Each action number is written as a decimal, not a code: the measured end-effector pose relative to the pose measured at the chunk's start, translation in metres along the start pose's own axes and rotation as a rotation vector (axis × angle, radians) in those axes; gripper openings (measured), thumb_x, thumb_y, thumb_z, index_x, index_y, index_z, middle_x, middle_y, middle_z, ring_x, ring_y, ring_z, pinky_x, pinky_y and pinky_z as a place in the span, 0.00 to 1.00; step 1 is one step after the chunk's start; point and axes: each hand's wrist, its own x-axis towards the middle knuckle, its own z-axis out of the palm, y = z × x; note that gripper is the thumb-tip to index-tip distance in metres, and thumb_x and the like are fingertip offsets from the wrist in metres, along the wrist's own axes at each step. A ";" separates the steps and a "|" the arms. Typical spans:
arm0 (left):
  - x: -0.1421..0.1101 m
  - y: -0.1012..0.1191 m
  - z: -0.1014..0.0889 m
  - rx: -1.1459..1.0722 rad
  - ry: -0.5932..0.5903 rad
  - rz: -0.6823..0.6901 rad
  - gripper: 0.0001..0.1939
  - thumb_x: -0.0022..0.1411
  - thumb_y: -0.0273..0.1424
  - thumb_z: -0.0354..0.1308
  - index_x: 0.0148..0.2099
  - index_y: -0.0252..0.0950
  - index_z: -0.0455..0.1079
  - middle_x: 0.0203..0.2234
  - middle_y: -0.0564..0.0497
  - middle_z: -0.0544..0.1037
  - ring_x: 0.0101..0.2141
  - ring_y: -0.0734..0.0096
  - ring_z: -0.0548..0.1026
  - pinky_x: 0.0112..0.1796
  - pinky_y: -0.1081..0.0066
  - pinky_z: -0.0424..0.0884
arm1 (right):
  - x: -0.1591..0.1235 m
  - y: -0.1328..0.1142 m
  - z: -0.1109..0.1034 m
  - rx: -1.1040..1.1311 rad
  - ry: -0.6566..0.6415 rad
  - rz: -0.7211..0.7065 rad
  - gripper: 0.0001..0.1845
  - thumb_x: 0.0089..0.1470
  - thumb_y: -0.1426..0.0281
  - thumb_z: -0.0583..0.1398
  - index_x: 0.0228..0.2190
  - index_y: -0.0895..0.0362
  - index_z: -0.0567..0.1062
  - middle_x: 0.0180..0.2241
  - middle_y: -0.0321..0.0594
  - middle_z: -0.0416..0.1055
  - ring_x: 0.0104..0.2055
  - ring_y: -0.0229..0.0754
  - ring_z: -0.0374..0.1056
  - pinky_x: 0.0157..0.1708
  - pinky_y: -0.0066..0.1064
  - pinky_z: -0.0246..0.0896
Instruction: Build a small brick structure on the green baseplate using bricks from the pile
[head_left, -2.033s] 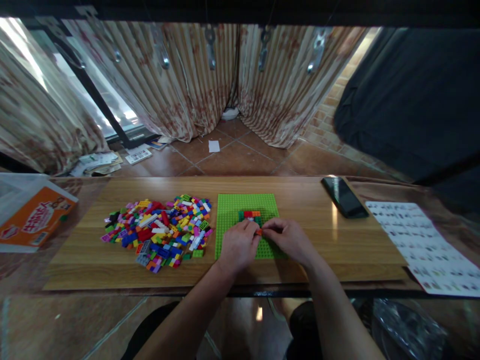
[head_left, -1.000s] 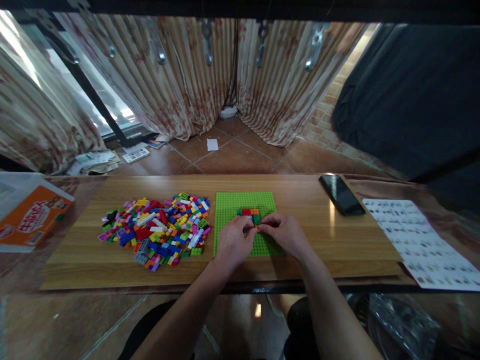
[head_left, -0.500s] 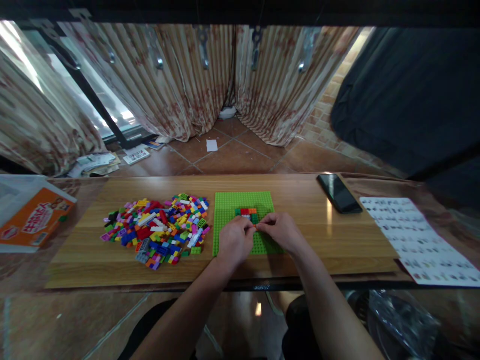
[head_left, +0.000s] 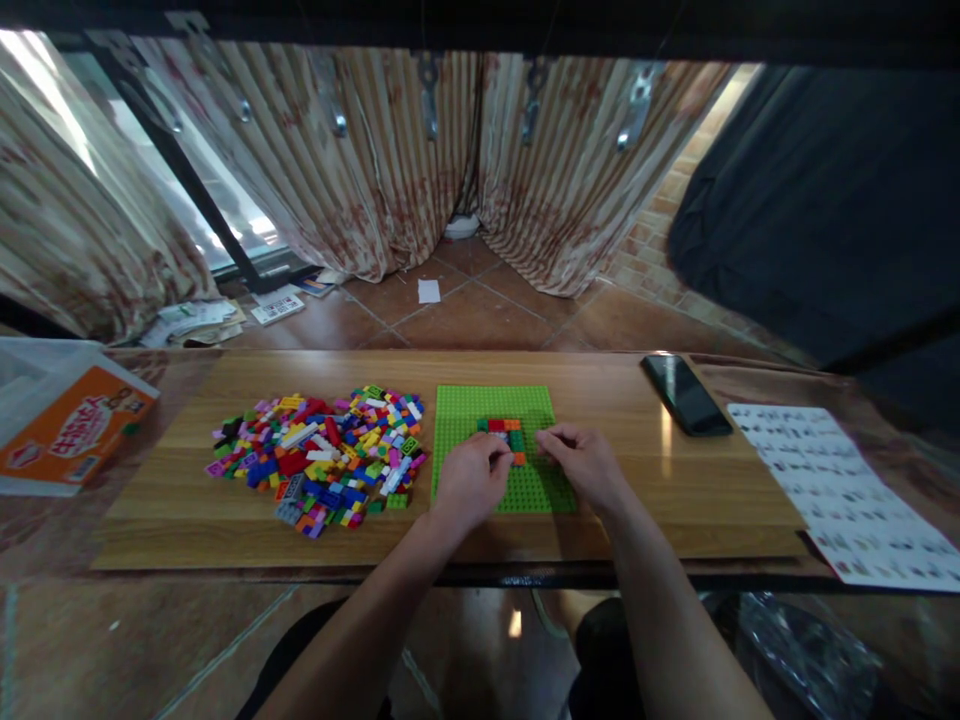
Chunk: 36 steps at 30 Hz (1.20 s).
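A green baseplate [head_left: 457, 405] lies on the wooden table, carrying a small build of red, orange and green bricks [head_left: 510, 426]. My left hand [head_left: 471, 478] rests over the plate's left half, fingers curled together at the near side of the build and covering part of it. An orange brick [head_left: 519, 459] shows just right of its fingertips. My right hand [head_left: 581, 462] hovers over the plate's right edge, apart from the build. Its thumb and forefinger are pinched; whether anything small is between them, I cannot make out.
A heap of loose colourful bricks [head_left: 322, 455] spreads left of the plate. On the right are a black phone [head_left: 686, 395] and a printed sheet [head_left: 847, 490]. A plastic box with an orange label [head_left: 75, 430] stands far left. The table's front edge [head_left: 517, 575] runs under my forearms.
My right hand has drawn away to the right from the build, uncovering the orange brick at its near side. My left hand stays beside the build. The view has shifted slightly.
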 end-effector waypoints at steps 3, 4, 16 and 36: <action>0.000 0.001 -0.007 -0.069 0.031 0.002 0.09 0.63 0.26 0.54 0.31 0.35 0.73 0.27 0.51 0.78 0.29 0.71 0.73 0.33 0.72 0.65 | 0.001 -0.002 0.002 -0.010 0.089 -0.025 0.21 0.49 0.52 0.60 0.21 0.57 0.76 0.21 0.38 0.73 0.23 0.38 0.65 0.25 0.29 0.58; 0.000 0.001 -0.011 -0.087 0.050 -0.005 0.09 0.63 0.27 0.54 0.32 0.35 0.74 0.28 0.51 0.78 0.30 0.71 0.74 0.33 0.72 0.65 | 0.001 -0.003 0.002 -0.030 0.119 -0.042 0.21 0.50 0.53 0.60 0.22 0.57 0.76 0.21 0.38 0.73 0.23 0.38 0.65 0.26 0.29 0.58; 0.014 -0.038 -0.086 -0.319 0.625 -0.175 0.08 0.58 0.31 0.58 0.29 0.34 0.74 0.21 0.54 0.73 0.25 0.75 0.68 0.29 0.76 0.63 | -0.026 -0.030 0.036 -0.099 0.182 -0.328 0.16 0.61 0.59 0.56 0.30 0.55 0.76 0.27 0.39 0.75 0.29 0.40 0.69 0.31 0.30 0.62; 0.000 -0.057 -0.129 -0.639 0.777 -0.285 0.10 0.54 0.34 0.60 0.26 0.33 0.72 0.17 0.58 0.67 0.19 0.81 0.58 0.23 0.77 0.55 | -0.062 -0.033 0.140 -0.444 -0.190 -0.723 0.07 0.53 0.73 0.64 0.37 0.54 0.77 0.39 0.44 0.75 0.43 0.48 0.70 0.43 0.39 0.65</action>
